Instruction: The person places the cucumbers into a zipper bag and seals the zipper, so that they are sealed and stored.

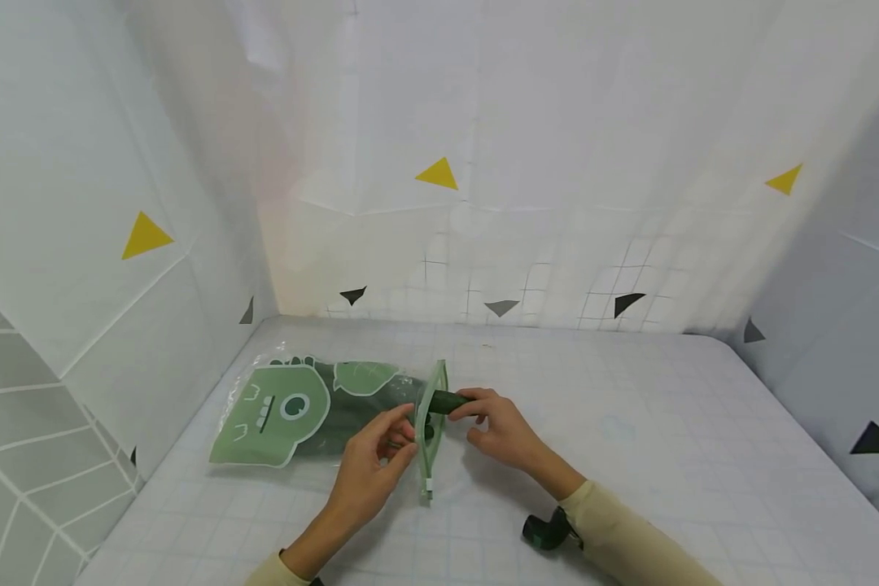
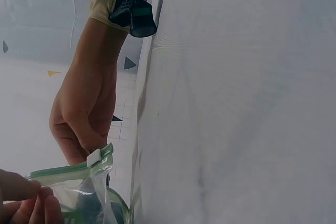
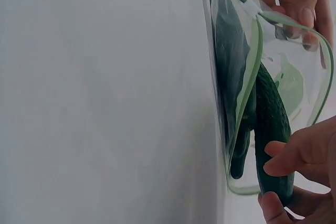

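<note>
A clear zip bag [image 1: 381, 382] with a green cartoon print lies on its side on the table, its green-edged mouth held apart. My left hand [image 1: 372, 464] pinches the near rim of that mouth between thumb and fingers. A dark green cucumber [image 3: 274, 124] reaches through the opening, its far end inside the bag. Around its outer end curl the fingers and thumb of my right hand [image 1: 504, 427]. More cucumbers [image 3: 240, 153] lie inside the bag, partly hidden behind its film. A white slider [image 2: 93, 158] sits near one end of the zip.
The white table [image 1: 630, 456] has a faint grid and meets white sheet walls [image 1: 557, 122] marked with yellow and dark triangles. A black wrist camera [image 1: 545, 531] is strapped at the right sleeve, close over the table.
</note>
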`<act>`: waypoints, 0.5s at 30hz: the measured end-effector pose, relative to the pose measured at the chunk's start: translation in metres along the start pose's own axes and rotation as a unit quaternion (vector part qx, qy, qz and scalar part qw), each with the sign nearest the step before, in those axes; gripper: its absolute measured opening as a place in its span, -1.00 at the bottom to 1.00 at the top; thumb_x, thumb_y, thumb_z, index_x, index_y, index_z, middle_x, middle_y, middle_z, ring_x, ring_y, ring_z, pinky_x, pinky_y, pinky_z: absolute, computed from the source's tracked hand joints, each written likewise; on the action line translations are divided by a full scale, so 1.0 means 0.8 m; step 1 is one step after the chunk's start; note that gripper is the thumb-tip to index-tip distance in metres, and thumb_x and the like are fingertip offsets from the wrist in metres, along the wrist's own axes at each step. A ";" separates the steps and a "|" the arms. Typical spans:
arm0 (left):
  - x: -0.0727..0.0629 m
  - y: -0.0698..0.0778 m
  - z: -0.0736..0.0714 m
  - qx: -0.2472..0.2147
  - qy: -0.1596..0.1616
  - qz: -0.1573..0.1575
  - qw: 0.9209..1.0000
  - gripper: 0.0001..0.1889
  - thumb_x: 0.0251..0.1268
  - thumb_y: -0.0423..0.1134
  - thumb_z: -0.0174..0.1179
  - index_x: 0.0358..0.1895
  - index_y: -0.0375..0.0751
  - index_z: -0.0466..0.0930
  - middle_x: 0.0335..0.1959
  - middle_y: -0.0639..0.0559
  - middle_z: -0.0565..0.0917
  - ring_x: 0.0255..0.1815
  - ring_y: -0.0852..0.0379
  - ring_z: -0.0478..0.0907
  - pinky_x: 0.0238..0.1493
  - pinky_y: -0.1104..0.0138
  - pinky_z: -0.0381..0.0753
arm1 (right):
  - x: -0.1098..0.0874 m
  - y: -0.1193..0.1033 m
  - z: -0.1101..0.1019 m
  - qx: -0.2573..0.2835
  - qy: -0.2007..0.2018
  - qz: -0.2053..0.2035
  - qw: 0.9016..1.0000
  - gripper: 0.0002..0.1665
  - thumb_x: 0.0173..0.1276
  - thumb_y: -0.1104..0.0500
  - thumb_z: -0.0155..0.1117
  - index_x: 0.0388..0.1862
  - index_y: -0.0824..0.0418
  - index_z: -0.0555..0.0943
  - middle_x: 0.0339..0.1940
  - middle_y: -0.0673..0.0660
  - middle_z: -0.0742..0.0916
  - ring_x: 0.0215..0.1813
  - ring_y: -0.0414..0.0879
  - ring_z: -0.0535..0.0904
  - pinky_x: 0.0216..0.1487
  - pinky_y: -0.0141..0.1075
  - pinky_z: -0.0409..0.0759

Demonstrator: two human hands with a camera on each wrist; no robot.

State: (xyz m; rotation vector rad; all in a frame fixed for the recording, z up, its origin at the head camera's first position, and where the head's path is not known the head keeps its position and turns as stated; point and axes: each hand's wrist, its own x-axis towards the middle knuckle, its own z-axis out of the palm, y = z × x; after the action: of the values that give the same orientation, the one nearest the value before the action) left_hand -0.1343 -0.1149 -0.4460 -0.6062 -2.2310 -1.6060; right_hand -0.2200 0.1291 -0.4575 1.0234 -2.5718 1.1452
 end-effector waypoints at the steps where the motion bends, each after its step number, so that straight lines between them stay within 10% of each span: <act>1: 0.000 0.000 0.000 -0.002 0.000 -0.001 1.000 -0.47 0.34 -0.51 0.36 0.37 -0.25 0.55 -0.13 0.09 0.65 -0.15 0.06 0.67 -0.18 0.31 0.71 | 0.001 -0.002 0.001 0.002 -0.002 -0.003 1.000 -0.52 0.13 0.58 0.22 -0.06 0.24 0.81 0.28 0.36 0.63 0.21 0.23 0.59 -0.14 -0.14 0.66; 15: 0.000 0.001 0.001 -0.004 0.003 0.011 1.000 -0.46 0.32 -0.54 0.37 0.36 -0.30 0.55 -0.14 0.08 0.65 -0.16 0.05 0.67 -0.21 0.31 0.71 | 0.010 -0.013 0.011 0.032 0.020 -0.027 0.999 -0.57 0.14 0.60 0.21 -0.06 0.34 0.77 0.29 0.32 0.63 0.18 0.17 0.63 -0.10 -0.02 0.71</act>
State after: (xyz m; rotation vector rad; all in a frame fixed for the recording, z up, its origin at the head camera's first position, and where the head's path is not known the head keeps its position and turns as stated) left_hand -0.1338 -0.1140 -0.4458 -0.6257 -2.2073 -1.6034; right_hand -0.2181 0.1136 -0.4544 1.0655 -2.4768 1.2288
